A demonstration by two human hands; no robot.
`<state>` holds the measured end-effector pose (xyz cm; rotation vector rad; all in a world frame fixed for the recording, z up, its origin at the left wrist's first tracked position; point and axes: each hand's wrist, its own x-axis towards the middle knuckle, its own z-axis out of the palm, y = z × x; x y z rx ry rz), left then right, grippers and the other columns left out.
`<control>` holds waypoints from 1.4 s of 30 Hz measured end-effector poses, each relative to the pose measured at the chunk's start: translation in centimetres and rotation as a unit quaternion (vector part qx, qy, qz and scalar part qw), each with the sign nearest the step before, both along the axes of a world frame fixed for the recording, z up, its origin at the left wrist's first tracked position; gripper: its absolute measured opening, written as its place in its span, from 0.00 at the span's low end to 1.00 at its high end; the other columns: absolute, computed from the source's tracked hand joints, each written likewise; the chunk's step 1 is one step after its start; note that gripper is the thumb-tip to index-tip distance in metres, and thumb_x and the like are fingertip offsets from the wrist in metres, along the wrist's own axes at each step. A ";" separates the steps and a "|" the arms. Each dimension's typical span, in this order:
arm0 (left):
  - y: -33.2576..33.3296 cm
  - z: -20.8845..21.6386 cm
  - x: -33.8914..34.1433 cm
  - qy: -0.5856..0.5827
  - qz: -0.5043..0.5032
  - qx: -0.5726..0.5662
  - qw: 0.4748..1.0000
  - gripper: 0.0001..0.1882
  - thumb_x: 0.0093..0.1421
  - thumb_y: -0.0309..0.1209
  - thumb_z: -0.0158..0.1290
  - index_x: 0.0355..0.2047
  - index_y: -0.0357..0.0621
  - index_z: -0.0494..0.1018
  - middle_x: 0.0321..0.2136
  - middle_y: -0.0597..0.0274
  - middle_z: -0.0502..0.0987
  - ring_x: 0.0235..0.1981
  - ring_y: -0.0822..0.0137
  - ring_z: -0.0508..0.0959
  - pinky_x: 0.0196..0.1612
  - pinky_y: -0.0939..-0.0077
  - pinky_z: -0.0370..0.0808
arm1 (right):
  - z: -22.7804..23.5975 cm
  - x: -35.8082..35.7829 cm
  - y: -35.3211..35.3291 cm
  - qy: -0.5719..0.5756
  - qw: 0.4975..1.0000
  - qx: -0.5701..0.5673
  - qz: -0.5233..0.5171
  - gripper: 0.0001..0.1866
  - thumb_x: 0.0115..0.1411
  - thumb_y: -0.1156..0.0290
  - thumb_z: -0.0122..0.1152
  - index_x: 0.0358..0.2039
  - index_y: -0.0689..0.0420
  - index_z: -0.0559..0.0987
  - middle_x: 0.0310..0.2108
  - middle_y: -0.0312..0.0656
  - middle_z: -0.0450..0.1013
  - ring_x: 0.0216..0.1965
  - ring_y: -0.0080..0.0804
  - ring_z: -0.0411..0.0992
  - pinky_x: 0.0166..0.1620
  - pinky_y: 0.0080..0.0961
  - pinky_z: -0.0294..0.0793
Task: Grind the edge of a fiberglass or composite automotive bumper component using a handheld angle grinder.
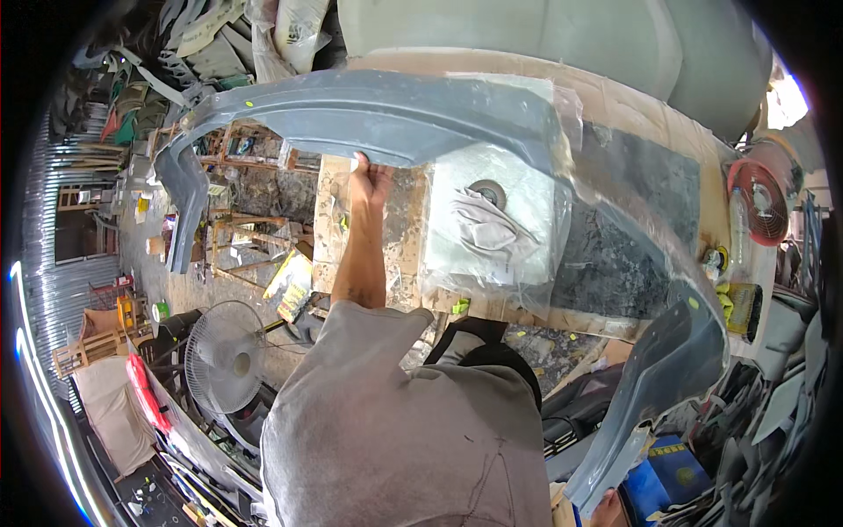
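A long grey moulded panel (351, 114), curved like a car bumper, arches over the table in front of me with both ends bending back toward my body. My left hand (371, 182) grips the lower edge of its middle stretch, with the thumb and fingertips at the rim. At the lower right, my right hand (606, 508) holds the panel's near end; most of that hand is cut off or hidden. Beneath the arch, a crumpled pale cloth (492, 230) and a round dark disc (488, 192) lie on a plastic-wrapped white slab (448, 255).
The worktable (399, 237) has a dark sheet (615, 263) on its right side. A red fan (759, 202), a clear bottle (736, 228) and a yellow basket (745, 309) stand beyond it. To my left is a standing fan (225, 356). Stacked panels (781, 413) crowd the right.
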<state>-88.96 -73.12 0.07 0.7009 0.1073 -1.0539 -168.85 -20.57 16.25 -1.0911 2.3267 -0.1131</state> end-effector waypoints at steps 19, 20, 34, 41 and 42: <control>-1.4 4.4 -2.5 -0.458 -0.071 0.114 0.879 0.28 0.63 0.29 0.52 0.61 0.31 0.60 0.49 0.51 0.73 0.48 0.61 0.75 0.51 0.69 0.75 | 0.2 2.9 -22.0 0.079 0.983 0.085 0.145 0.33 0.67 0.46 0.44 0.27 0.67 0.77 0.18 0.48 0.72 0.21 0.40 0.67 0.29 0.37 0.65; 2.4 4.9 -3.5 -0.474 -0.162 0.185 0.845 0.25 0.63 0.29 0.52 0.59 0.32 0.63 0.47 0.53 0.75 0.46 0.62 0.76 0.50 0.68 0.75 | -0.4 2.3 -21.8 0.031 0.989 0.041 0.137 0.33 0.67 0.46 0.44 0.25 0.67 0.76 0.16 0.47 0.71 0.19 0.39 0.66 0.28 0.37 0.64; 34.3 -1.5 -12.4 -0.353 -0.259 0.274 0.856 0.20 0.67 0.23 0.40 0.59 0.39 0.60 0.34 0.53 0.78 0.24 0.67 0.80 0.22 0.76 0.76 | 0.4 8.5 -13.9 -0.029 0.984 0.082 0.156 0.29 0.67 0.52 0.47 0.21 0.68 0.72 0.14 0.43 0.64 0.21 0.27 0.62 0.27 0.37 0.62; 57.6 -7.1 -10.9 -0.532 -0.311 0.459 0.640 0.34 0.55 0.20 0.44 0.64 0.43 0.57 0.52 0.37 0.71 0.40 0.50 0.80 0.42 0.63 0.79 | -1.6 12.5 -7.5 -0.193 0.974 0.030 0.114 0.27 0.67 0.51 0.48 0.24 0.65 0.76 0.16 0.36 0.67 0.19 0.25 0.67 0.19 0.27 0.68; 62.5 -8.1 -11.0 -0.552 -0.307 0.497 0.595 0.33 0.54 0.22 0.45 0.63 0.43 0.59 0.51 0.37 0.72 0.41 0.49 0.80 0.44 0.62 0.77 | -2.1 13.2 -6.5 -0.214 0.971 0.014 0.107 0.25 0.66 0.51 0.49 0.28 0.65 0.76 0.17 0.35 0.67 0.17 0.24 0.67 0.16 0.24 0.67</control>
